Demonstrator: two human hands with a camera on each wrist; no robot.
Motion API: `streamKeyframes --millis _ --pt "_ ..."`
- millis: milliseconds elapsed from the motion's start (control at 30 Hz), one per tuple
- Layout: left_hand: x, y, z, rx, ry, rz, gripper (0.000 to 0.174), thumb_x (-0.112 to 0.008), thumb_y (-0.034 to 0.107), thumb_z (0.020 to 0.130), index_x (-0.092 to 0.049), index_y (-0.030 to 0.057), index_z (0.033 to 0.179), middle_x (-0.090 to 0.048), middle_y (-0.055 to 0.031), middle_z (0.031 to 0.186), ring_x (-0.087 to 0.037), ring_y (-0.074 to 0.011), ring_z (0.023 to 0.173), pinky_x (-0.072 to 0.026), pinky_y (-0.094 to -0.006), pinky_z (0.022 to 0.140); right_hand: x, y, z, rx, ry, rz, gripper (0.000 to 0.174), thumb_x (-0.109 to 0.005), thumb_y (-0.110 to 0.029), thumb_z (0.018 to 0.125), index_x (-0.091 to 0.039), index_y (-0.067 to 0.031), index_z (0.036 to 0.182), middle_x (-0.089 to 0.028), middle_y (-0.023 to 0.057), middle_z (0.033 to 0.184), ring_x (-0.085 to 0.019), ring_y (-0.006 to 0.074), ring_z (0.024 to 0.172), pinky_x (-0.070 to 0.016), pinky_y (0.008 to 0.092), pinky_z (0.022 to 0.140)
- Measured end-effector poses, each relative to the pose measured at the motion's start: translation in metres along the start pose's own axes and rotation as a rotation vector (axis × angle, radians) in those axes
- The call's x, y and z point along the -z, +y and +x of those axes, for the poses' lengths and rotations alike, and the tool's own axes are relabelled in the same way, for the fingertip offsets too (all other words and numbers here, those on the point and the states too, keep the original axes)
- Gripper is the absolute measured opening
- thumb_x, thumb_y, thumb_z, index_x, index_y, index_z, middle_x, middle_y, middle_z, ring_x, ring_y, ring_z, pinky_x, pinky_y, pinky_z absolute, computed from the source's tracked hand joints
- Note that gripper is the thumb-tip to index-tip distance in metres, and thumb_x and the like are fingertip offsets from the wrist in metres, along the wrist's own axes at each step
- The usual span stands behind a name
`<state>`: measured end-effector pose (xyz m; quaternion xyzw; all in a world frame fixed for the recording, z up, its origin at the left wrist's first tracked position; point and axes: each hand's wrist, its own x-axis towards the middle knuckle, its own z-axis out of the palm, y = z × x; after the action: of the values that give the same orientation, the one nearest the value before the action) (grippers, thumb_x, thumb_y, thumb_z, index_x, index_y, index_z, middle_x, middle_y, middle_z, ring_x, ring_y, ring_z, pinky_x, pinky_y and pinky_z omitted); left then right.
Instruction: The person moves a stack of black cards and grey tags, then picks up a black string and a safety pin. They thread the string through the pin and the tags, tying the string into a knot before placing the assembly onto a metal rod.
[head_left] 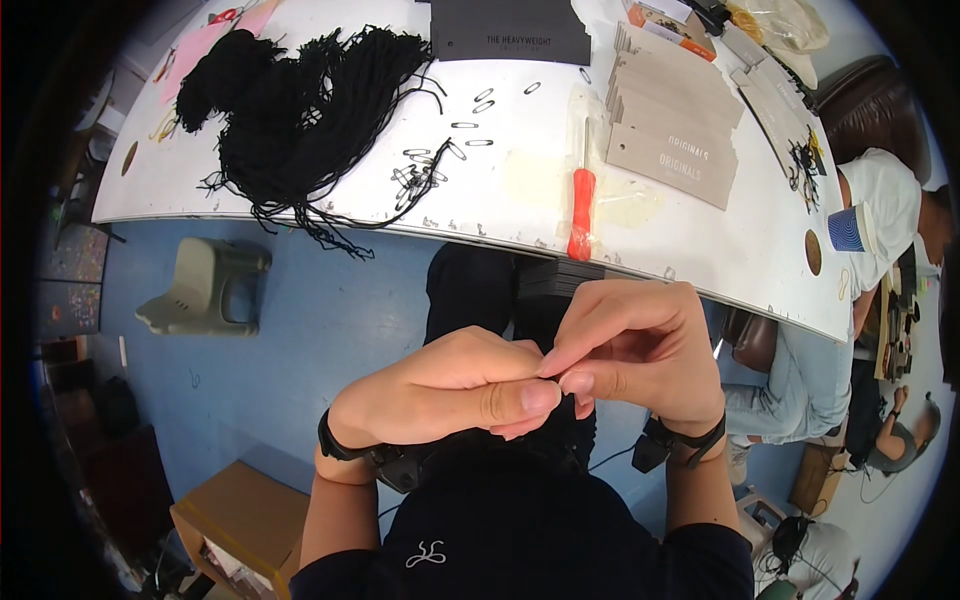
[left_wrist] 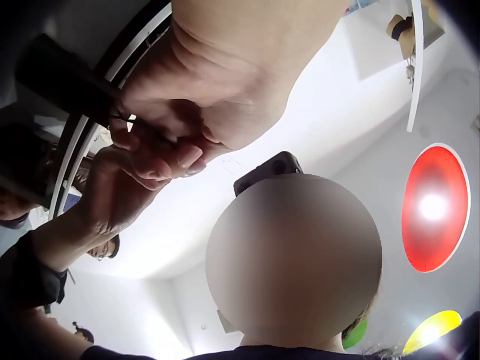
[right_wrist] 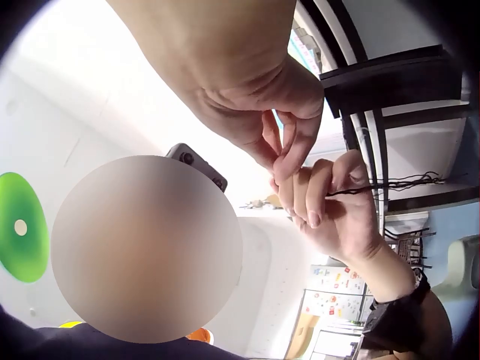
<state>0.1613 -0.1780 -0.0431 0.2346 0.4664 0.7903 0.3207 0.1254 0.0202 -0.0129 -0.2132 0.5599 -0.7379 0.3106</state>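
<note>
Both hands meet in front of the torso in the head view. My left hand (head_left: 450, 385) has its fingers curled round a few thin black cords (right_wrist: 397, 184), whose loose ends trail out of the fist in the right wrist view. My right hand (head_left: 640, 345) brings thumb and forefinger together right at the left thumb tip, pinching a small dark bit of the cord there. Most of that bit is hidden by the fingertips. On the table lies a large bundle of black cords (head_left: 300, 120), with several safety pins (head_left: 415, 180) beside it.
A screwdriver with a red handle (head_left: 581, 210) lies near the edge of the white table (head_left: 480, 215). Beige printed cards (head_left: 670, 160) and black cards (head_left: 510, 35) are stacked farther back. A dark stack (head_left: 560, 278) shows below the table edge. Another person (head_left: 800, 380) sits at right.
</note>
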Motion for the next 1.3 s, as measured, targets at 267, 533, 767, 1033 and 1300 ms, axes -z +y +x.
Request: streamKeyframes --millis 267,533,767,1033,1300 --pt "0.004 0.000 0.001 0.023 -0.038 -0.001 0.043 -0.042 0.030 0.098 -0.047 0.0024 0.065 -0.043 0.0000 0.060 -0.033 -0.0091 0.053 -0.0276 -0.0250 0.049 -0.002 0.002 -0.002 0.032 0.006 -0.039 0.011 -0.065 -0.001 0.081 -0.066 0.0019 0.092 -0.058 0.0058 0.084 -0.058 0.0090 0.070 -0.0511 0.0189 0.055" --pt "0.004 -0.002 0.000 0.021 -0.008 -0.030 0.041 -0.040 0.029 0.099 -0.047 0.0024 0.068 -0.044 0.0001 0.060 -0.034 -0.0091 0.053 -0.0291 -0.0242 0.050 -0.006 0.008 -0.004 0.082 0.059 -0.188 0.007 -0.060 0.001 0.084 -0.059 0.0034 0.090 -0.055 0.0079 0.086 -0.055 0.0093 0.065 -0.0485 0.0201 0.054" --pt "0.018 -0.009 -0.018 -0.079 0.035 0.448 0.028 -0.043 0.024 0.096 -0.058 -0.0003 0.097 -0.062 -0.0091 0.092 -0.055 -0.0182 0.086 -0.0411 -0.0312 0.080 -0.006 0.004 -0.012 0.187 0.146 -0.309 0.010 -0.058 0.002 0.085 -0.058 -0.0002 0.095 -0.055 0.0059 0.087 -0.056 0.0088 0.070 -0.0460 0.0193 0.054" --pt "-0.004 0.019 -0.012 -0.260 0.337 0.679 0.032 -0.058 0.014 0.088 -0.056 -0.0022 0.115 -0.058 -0.0158 0.115 -0.057 -0.0207 0.100 -0.0467 -0.0296 0.076 -0.018 -0.001 -0.003 0.407 0.181 -0.790 0.007 -0.067 -0.003 0.077 -0.062 -0.0013 0.082 -0.054 0.0110 0.091 -0.055 0.0159 0.075 -0.0447 0.0250 0.061" --pt "-0.022 0.003 0.008 -0.231 0.580 0.233 0.014 -0.060 0.006 0.086 -0.060 -0.0059 0.093 -0.058 -0.0095 0.079 -0.051 -0.0096 0.060 -0.0372 -0.0203 0.052 -0.014 0.006 -0.002 0.514 0.296 -0.845 0.013 -0.066 0.003 0.077 -0.061 -0.0005 0.089 -0.053 0.0096 0.096 -0.053 0.0130 0.068 -0.0424 0.0236 0.053"
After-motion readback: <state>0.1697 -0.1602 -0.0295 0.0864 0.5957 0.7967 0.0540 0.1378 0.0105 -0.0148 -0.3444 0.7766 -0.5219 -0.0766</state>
